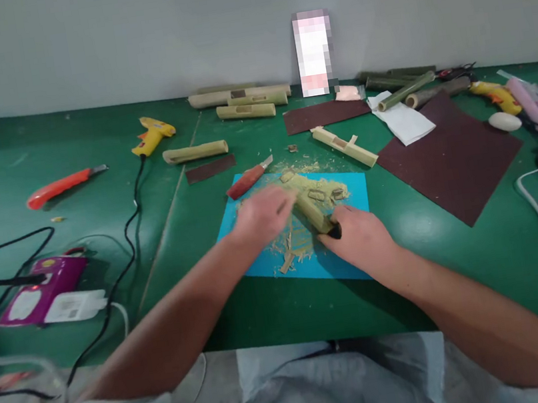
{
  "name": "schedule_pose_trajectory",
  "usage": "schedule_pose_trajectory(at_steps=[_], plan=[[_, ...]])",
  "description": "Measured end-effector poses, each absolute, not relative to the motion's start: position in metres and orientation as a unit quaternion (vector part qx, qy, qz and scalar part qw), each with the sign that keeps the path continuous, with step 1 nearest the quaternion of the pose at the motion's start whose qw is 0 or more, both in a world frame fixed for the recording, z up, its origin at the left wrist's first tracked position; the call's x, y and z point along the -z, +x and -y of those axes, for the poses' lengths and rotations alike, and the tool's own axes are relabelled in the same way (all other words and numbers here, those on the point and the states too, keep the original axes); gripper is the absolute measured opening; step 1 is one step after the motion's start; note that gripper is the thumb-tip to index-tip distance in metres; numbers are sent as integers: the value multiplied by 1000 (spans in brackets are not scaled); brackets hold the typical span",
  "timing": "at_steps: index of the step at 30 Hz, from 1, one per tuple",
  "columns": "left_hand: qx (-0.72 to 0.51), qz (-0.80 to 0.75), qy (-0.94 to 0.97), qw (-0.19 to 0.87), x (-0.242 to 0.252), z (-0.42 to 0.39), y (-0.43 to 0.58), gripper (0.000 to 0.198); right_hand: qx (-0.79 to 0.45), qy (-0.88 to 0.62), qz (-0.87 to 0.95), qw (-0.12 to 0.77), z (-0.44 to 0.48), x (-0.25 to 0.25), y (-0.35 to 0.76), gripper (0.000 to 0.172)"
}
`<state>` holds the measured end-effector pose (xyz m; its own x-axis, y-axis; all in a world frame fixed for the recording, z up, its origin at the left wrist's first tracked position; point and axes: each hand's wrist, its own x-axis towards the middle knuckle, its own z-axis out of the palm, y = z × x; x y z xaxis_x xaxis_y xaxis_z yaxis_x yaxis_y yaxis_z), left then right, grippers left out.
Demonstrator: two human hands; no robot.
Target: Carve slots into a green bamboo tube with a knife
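Observation:
A short bamboo tube (312, 214) is held at a slant over a blue sheet (354, 266). My left hand (266, 212), slightly blurred, is closed at the tube's far end. At the near end, my right hand (358, 232) has its thumb and fingers closed around the tube. A small dark patch shows between them there; I cannot tell what it is. Bamboo shavings and dust (300, 240) lie under and around the tube, with small cut bamboo chips (317, 194) among them. A red-handled carving knife (249, 179) rests at the sheet's upper left edge.
Cut bamboo pieces (195, 152) lie behind the sheet, a notched one (344, 146) to its right. Brown sheets (455, 160) and a white paper (403, 117) lie right. Left are a yellow glue gun (152, 134), red cutter (64, 186) and purple power strip (44, 289) with cords.

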<state>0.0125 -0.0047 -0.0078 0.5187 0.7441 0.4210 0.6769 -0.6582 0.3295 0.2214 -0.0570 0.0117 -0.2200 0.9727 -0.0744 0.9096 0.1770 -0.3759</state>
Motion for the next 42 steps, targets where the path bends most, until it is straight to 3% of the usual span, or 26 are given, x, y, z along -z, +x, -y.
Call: schedule_pose_trajectory(at_steps=[6, 10, 14, 18, 21, 25, 30, 34, 37, 42], plan=[[-239, -374, 893, 83, 8, 8, 16, 30, -178, -618, 760, 89, 56, -11, 221, 22], [-296, -435, 849, 40, 7, 8, 14, 30, -168, -614, 765, 95, 57, -10, 222, 24], [-227, -354, 904, 84, 6, 11, 15, 30, -168, -613, 765, 99, 57, -8, 222, 22], [-281, -423, 861, 35, 7, 18, 19, 31, -164, -615, 765, 100, 57, -7, 223, 22], [-218, -351, 906, 94, 7, 23, 22, 34, -166, -611, 768, 96, 57, -8, 223, 19], [-293, -422, 856, 62, 3, 20, 20, 32, -167, -618, 762, 93, 56, -9, 223, 25], [-215, -338, 910, 103, 4, 22, 21, 33, -170, -615, 764, 92, 56, -8, 223, 20], [-272, -416, 866, 56, 6, 21, 21, 30, -167, -617, 763, 99, 56, -6, 223, 24], [-214, -337, 910, 109, 6, 22, 21, 33, -165, -610, 768, 103, 56, -6, 224, 20], [-266, -397, 875, 83, 4, 24, 24, 29, -164, -610, 767, 112, 55, -6, 224, 23]])
